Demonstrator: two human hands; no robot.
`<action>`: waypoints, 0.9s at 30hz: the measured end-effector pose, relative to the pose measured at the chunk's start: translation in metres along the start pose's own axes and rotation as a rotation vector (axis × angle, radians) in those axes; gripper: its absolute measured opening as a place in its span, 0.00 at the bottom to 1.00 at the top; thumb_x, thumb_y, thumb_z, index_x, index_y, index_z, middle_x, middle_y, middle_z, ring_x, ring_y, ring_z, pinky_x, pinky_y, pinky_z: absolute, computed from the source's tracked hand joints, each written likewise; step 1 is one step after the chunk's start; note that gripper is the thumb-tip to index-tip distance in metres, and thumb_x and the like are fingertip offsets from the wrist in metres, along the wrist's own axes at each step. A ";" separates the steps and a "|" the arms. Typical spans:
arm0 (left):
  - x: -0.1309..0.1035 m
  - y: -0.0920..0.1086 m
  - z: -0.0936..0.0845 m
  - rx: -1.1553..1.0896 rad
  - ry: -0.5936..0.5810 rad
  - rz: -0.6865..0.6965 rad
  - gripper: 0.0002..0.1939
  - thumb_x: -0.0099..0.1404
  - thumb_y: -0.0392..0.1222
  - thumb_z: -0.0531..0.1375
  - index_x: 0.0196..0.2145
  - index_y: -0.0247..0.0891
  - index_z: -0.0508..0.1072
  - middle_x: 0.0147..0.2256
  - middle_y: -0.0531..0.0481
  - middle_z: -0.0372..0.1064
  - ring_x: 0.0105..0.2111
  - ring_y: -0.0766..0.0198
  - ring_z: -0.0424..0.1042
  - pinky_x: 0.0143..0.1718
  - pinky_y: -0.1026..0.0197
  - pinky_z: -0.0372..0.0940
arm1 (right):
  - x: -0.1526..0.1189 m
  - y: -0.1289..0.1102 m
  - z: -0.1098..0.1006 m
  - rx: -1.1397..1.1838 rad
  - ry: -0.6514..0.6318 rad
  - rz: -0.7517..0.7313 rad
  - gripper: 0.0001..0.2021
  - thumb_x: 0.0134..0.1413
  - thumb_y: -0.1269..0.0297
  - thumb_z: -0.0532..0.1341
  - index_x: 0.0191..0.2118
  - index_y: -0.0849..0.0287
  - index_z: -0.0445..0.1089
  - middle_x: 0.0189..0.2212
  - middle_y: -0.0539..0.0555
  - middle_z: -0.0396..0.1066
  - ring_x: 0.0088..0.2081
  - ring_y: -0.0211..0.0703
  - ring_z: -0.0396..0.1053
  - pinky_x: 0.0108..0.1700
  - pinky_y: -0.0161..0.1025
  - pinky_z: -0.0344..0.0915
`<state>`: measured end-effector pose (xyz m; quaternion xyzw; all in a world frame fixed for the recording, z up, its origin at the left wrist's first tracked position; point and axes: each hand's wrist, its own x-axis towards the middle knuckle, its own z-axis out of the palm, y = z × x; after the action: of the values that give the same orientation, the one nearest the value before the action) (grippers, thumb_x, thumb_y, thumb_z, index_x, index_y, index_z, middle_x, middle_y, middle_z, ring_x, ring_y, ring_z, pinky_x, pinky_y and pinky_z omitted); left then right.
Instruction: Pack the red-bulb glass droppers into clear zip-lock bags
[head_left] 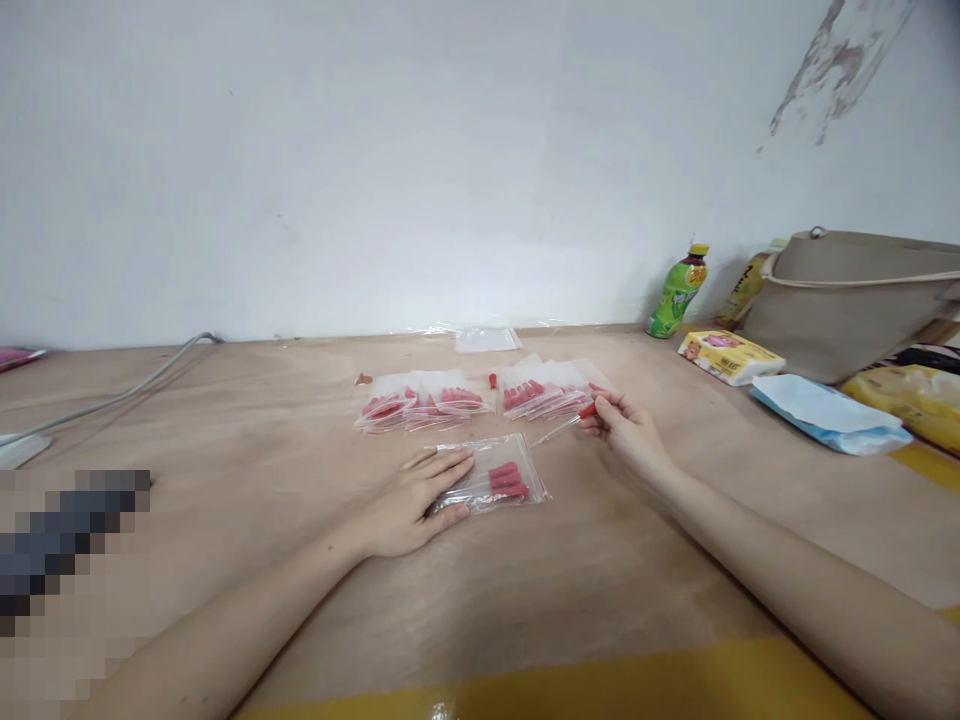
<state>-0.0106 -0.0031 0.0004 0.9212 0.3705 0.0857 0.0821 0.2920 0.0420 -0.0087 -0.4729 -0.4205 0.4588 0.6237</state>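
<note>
My left hand (420,500) lies with fingers stretched across the left end of a clear zip bag (480,500). Inside that bag several droppers show their red rubber bulbs (508,480) at the right end; my fingers partly cover their clear stems. My right hand (622,425) is closed on the red bulb of a dropper (587,410). Its thin clear tube slants down left, with the tip close to the bag's right edge. Just beyond my hands, two groups of filled bags, a left group (424,400) and a right group (547,388), overlap one another.
A single dropper (493,381) lies between the bag groups. Flat bags (487,340) rest near the wall. To the right are a green bottle (677,293), a tissue pack (731,357), a blue-and-white packet (832,412) and a grey bag (855,300). A cable (142,385) runs at left.
</note>
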 end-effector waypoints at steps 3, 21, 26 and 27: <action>0.000 0.000 0.000 0.006 0.001 0.000 0.28 0.67 0.53 0.46 0.61 0.42 0.49 0.60 0.46 0.48 0.59 0.56 0.48 0.58 0.48 0.46 | -0.002 0.004 0.004 0.021 -0.010 0.010 0.15 0.40 0.55 0.64 0.31 0.57 0.61 0.22 0.47 0.68 0.22 0.34 0.67 0.29 0.36 0.66; 0.000 0.004 -0.002 -0.025 0.032 -0.015 0.28 0.66 0.51 0.49 0.61 0.41 0.48 0.59 0.46 0.51 0.58 0.54 0.51 0.57 0.48 0.47 | -0.018 0.018 0.037 -0.594 -0.513 -0.311 0.06 0.42 0.67 0.60 0.29 0.61 0.72 0.29 0.53 0.71 0.33 0.41 0.66 0.38 0.39 0.62; 0.000 0.004 -0.001 -0.018 0.032 0.003 0.27 0.67 0.51 0.48 0.61 0.43 0.48 0.59 0.47 0.51 0.58 0.55 0.50 0.58 0.49 0.46 | -0.013 0.032 0.043 -0.554 -0.463 -0.244 0.08 0.42 0.63 0.62 0.30 0.61 0.73 0.27 0.52 0.73 0.28 0.39 0.67 0.31 0.36 0.63; 0.000 0.004 -0.002 -0.018 0.032 0.008 0.27 0.67 0.51 0.48 0.61 0.44 0.48 0.59 0.48 0.51 0.58 0.56 0.50 0.58 0.49 0.46 | -0.013 0.033 0.044 -0.564 -0.424 -0.219 0.09 0.41 0.61 0.62 0.29 0.62 0.73 0.25 0.52 0.72 0.26 0.38 0.66 0.29 0.35 0.62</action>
<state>-0.0084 -0.0057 0.0027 0.9203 0.3675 0.1040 0.0841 0.2411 0.0425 -0.0336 -0.4727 -0.6984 0.3432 0.4135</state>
